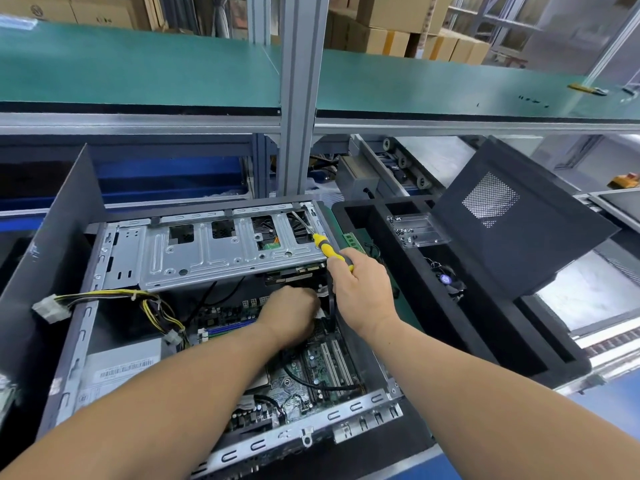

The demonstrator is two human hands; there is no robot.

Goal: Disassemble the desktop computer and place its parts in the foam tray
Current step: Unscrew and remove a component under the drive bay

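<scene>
The open desktop case [145, 261] lies on its side in front of me, with its grey drive cage across the top and the green motherboard [322, 368] below. My left hand [294, 313] reaches inside under the cage, fingers curled around something I cannot make out. My right hand [360, 289] grips a yellow-and-black screwdriver [325, 247] whose shaft points up-left at the cage's right end. The black foam tray [467, 323] stands to the right, holding a clear bracket [415, 230], a small fan [446, 280] and a green memory stick [351, 239].
A black side panel [512, 223] leans over the tray's far right. A yellow-and-black power cable bundle [104, 296] hangs over the case's left edge, with the power supply [124, 368] below it. A green shelf [138, 71] and a grey upright post [298, 98] stand behind.
</scene>
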